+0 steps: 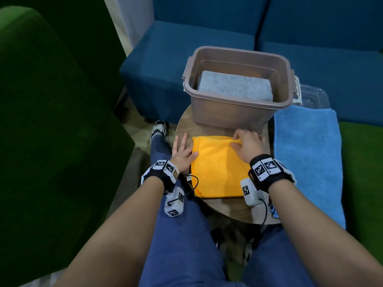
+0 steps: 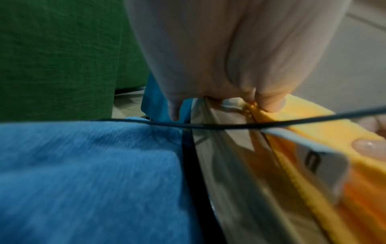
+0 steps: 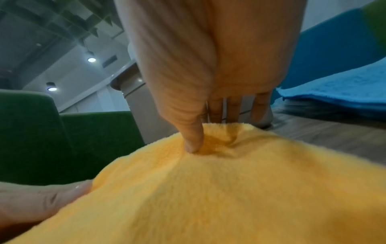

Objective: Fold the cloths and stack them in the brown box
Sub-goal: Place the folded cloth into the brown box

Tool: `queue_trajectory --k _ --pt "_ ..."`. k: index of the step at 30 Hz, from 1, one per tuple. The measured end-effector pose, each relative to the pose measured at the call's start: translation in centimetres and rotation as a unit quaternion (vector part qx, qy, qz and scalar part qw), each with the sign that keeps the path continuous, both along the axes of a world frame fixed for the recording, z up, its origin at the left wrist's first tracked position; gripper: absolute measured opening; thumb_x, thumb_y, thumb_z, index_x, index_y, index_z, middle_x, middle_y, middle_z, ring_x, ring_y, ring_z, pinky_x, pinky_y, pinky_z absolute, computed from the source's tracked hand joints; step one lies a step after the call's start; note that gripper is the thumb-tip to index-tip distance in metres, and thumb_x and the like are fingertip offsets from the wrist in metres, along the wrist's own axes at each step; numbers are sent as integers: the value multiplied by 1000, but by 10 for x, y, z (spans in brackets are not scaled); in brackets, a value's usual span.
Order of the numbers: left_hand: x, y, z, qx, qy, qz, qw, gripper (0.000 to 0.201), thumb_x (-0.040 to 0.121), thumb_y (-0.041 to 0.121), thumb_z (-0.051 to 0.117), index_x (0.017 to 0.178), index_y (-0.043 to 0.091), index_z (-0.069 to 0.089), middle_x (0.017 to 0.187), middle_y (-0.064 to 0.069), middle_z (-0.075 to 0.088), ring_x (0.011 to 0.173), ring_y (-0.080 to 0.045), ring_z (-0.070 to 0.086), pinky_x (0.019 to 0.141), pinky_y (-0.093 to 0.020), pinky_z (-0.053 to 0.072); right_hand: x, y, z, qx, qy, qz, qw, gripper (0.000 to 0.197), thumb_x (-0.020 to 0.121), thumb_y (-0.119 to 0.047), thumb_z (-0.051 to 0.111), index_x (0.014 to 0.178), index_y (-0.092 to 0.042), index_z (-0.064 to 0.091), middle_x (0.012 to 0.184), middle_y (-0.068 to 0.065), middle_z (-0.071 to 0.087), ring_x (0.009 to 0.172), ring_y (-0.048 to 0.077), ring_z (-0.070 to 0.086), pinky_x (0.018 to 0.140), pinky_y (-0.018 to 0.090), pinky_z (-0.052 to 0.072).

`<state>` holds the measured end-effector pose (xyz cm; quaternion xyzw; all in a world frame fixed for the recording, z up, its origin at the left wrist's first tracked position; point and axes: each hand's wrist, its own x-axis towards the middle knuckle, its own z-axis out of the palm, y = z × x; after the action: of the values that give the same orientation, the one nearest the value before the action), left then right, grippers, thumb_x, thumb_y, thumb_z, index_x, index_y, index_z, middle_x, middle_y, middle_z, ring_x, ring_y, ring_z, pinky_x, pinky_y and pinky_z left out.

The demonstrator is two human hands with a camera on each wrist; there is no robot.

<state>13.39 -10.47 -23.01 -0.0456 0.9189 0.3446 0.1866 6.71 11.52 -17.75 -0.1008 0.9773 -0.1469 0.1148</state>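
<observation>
The right hand [image 1: 247,145] has its thumb [image 3: 193,140] dug into the pile of the folded yellow cloth [image 1: 219,168] at the far right corner, the other fingers reaching over the far edge, so it pinches that corner, probably to carry it across for the next fold. The left hand [image 1: 182,155] lies flat with straight fingers on the round wooden table [image 1: 228,210], only its thumb on the cloth's left edge, seemingly to pin it. Both forearms reach forward over the lap towards the brown box [image 1: 234,112] just beyond the cloth, where a folded grey towel [image 1: 235,85] already lies (a blue towel [image 1: 306,154] waits to the right).
</observation>
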Motion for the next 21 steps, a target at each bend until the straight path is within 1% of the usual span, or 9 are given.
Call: queue_trajectory --k 6,9,10,12,14,15,17,19,21 --pt "0 0 -1 21 -1 15 1000 58 103 34 40 153 21 15 161 2 -12 143 -23 -30 113 -29 -18 3 -10 -1 -8 29 -55 998 14 97 -26 55 108 -18 55 124 2 54 120 26 44 102 50 31" --pt "1 -1 0 28 -2 9 1000 70 98 50 40 154 21 9 160 2 -13 142 -23 -30 117 -36 -17 5 -15 -6 -23 38 -83 996 16 97 -25 54 112 -18 53 124 3 54 119 27 45 100 52 33" --pt "1 0 1 22 -4 3 1000 77 91 56 36 154 21 8 160 2 -13 142 -24 -30 116 -34 -18 7 -16 -7 -27 48 -77 996 19 97 -25 54 114 -18 53 125 3 54 119 26 45 100 51 33" --pt "1 0 3 16 -5 -1 1000 85 80 58 29 154 21 8 161 1 -12 143 -25 -29 112 -30 -19 13 -16 -10 -25 69 -23 997 29 95 -24 56 123 -21 50 129 1 52 122 25 44 103 49 30" --pt "0 -1 3 14 -7 -4 1000 82 84 57 32 153 21 9 161 0 -12 143 -26 -29 111 -27 -20 17 -14 -12 -8 76 26 997 40 95 -25 56 134 -24 46 137 0 49 128 23 39 107 46 25" --pt "0 -1 2 13 -5 -3 1000 76 91 54 37 153 21 9 161 -1 -12 143 -26 -29 111 -26 -20 17 -13 -12 0 72 24 997 41 97 -26 53 137 -24 45 139 0 47 130 24 37 107 45 24" --pt "0 -1 1 12 4 5 1000 63 102 38 42 153 20 10 161 -2 -11 143 -25 -29 110 -25 -20 14 -9 -10 10 48 -14 999 39 100 -27 47 139 -21 46 141 4 46 127 29 35 104 45 25" --pt "0 0 1 15 6 11 1000 60 104 30 40 153 18 8 161 -2 -10 143 -24 -29 111 -26 -20 9 -7 -9 14 8 -32 999 37 101 -24 46 136 -14 49 140 11 42 124 33 37 104 44 29" --pt "1 1 3 19 5 11 1000 59 104 26 38 153 16 6 161 -2 -10 143 -24 -28 112 -28 -19 4 -6 -6 -8 -41 -32 999 34 99 -17 51 131 -7 51 143 15 35 123 36 44 105 42 36"
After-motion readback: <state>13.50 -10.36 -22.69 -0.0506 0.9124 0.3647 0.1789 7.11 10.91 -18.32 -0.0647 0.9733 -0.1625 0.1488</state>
